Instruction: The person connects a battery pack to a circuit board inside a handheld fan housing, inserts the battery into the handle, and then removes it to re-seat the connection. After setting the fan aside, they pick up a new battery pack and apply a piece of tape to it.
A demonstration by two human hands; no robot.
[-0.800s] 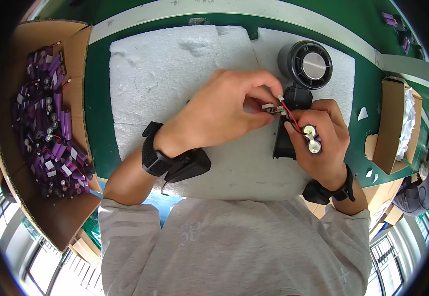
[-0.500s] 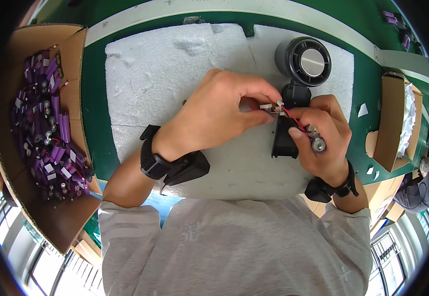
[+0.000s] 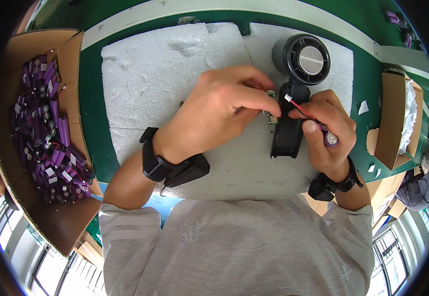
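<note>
A small green circuit board (image 3: 272, 118) with white sockets is pinched in the fingers of my left hand (image 3: 217, 108). My right hand (image 3: 330, 135) grips a purple battery pack (image 3: 332, 138), its round metal end showing. From the pack run red and black wires, ending in a white plug (image 3: 288, 98) that stands apart from the board. Between and below both hands lies a black handheld fan (image 3: 287, 135), its handle toward me. The fan's round head (image 3: 300, 59), with a silver disc in the middle, points away from me.
White foam sheets (image 3: 150, 74) cover the green table under the work. At left stands a cardboard box (image 3: 69, 44) of purple battery packs (image 3: 64, 128). A smaller cardboard box (image 3: 389, 123) with white contents is at right, near paper scraps (image 3: 363, 108).
The white plug and the board, close together before, are now apart. My right hand has shifted slightly right with the battery pack, and my left fingers have turned the board.
</note>
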